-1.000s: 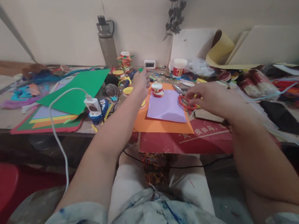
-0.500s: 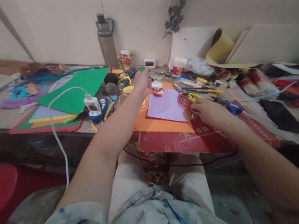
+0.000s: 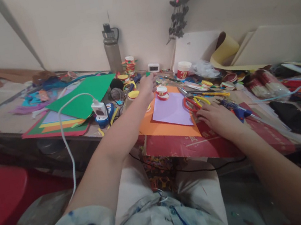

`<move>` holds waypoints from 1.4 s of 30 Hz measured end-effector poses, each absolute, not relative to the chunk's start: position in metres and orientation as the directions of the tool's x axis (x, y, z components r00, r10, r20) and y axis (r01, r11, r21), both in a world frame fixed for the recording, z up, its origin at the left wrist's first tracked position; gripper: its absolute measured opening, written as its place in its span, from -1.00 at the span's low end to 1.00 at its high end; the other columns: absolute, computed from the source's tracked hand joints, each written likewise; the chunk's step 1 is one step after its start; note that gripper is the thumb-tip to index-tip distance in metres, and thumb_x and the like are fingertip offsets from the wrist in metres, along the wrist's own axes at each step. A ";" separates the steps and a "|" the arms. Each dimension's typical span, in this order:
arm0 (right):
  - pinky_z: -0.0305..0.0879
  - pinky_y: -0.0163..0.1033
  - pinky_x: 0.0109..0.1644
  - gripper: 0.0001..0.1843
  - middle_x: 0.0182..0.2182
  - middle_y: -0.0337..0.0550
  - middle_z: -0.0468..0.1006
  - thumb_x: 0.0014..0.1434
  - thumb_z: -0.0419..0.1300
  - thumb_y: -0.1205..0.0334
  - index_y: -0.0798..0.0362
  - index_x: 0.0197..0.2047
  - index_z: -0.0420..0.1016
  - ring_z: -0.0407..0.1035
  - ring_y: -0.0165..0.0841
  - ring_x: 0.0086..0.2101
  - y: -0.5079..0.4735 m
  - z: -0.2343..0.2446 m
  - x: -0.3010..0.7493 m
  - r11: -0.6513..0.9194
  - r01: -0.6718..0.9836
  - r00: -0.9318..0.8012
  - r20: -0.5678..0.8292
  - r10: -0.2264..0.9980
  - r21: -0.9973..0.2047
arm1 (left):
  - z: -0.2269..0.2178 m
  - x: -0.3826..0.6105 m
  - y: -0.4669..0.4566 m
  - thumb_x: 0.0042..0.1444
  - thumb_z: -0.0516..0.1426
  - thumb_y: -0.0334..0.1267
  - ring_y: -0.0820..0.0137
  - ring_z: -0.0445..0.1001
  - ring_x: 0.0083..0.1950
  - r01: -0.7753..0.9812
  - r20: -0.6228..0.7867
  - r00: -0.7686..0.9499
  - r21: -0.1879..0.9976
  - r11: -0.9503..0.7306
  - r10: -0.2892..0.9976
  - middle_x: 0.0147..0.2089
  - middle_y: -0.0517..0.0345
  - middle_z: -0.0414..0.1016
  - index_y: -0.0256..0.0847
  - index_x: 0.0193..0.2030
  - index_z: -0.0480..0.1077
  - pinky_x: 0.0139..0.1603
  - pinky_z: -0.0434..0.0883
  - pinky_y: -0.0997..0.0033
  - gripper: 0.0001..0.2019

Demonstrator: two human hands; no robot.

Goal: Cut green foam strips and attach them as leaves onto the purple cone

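Our left hand (image 3: 146,86) pinched what looked like a small green scrap (image 3: 148,74) above the bench (image 3: 3,119). Our right hand (image 3: 218,118) lay open, empty, beside the red-handled scissors (image 3: 190,104). The purple paper (image 3: 172,110) lay seemingly uncut on the orange sheet (image 3: 156,127).

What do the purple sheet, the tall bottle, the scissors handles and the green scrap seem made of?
Purple sheet: probably paper, matte, thin, flat on the orange sheet. Bottle: likely brushed metal, dull grey sheen. Scissors handles: probably plastic, smooth bright red loops. Green scrap pinched in the left hand: too small to judge.
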State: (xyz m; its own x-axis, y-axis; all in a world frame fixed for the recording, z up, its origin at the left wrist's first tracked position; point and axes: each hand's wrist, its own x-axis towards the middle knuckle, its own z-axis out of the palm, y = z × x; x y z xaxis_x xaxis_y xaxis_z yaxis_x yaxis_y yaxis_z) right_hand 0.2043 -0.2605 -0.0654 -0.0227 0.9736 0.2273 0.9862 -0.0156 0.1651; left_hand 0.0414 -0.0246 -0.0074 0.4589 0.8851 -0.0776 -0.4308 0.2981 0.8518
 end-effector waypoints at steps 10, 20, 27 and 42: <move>0.26 -0.01 0.09 -0.69 -0.07 0.07 0.64 0.39 0.05 0.39 0.08 -0.10 0.64 0.41 -0.06 0.00 -0.252 -0.064 0.206 0.201 0.955 -0.246 0.205 0.947 0.219 | -0.012 0.043 -0.019 0.44 -0.02 -0.42 0.69 -0.11 -0.67 -0.458 -0.062 0.444 0.842 0.285 0.894 -0.61 0.45 -0.06 -0.25 -0.34 0.32 -0.59 -0.19 0.64 -0.73; 0.34 -0.22 -0.20 -0.79 -0.34 -0.11 0.60 0.42 0.11 0.20 0.02 -0.25 0.49 0.46 -0.29 -0.31 -0.283 -0.024 0.157 0.145 0.836 -0.020 0.234 0.972 -0.530 | -0.009 0.047 -0.014 0.38 0.05 -0.42 0.68 -0.12 -0.67 -0.467 -0.145 0.443 0.805 0.365 0.885 -0.63 0.43 -0.07 -0.17 -0.46 0.04 -0.61 -0.21 0.64 -0.64; 0.44 -0.36 -0.12 -0.76 -0.25 -0.11 0.71 0.49 0.09 0.25 0.07 -0.12 0.59 0.59 -0.43 -0.24 -0.310 0.022 0.062 0.390 0.283 -0.724 0.071 0.686 -0.876 | -0.012 0.053 -0.016 0.38 -0.01 -0.50 0.67 -0.08 -0.66 -0.445 -0.111 0.469 0.827 0.343 0.876 -0.60 0.42 -0.02 -0.21 -0.40 0.20 -0.59 -0.19 0.64 -0.72; 0.25 0.05 0.38 -0.39 0.28 0.27 0.42 0.38 -0.01 0.22 0.22 0.44 0.29 0.32 -0.13 0.26 -0.084 -0.045 0.180 0.086 0.901 0.212 0.606 0.767 -0.425 | -0.015 0.052 -0.032 0.33 0.04 -0.40 0.62 -0.05 -0.70 -0.214 -0.134 0.669 0.907 0.362 0.731 -0.64 0.36 0.07 -0.22 -0.45 0.32 -0.63 -0.08 0.60 -0.72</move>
State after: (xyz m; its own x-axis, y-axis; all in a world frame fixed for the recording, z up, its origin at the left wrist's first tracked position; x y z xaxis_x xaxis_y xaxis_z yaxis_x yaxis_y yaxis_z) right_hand 0.1798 -0.0839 -0.0451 0.2119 0.7670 0.6056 0.9011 0.0865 -0.4249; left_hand 0.0519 -0.0316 -0.0150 0.6688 0.7312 -0.1343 -0.2137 0.3621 0.9073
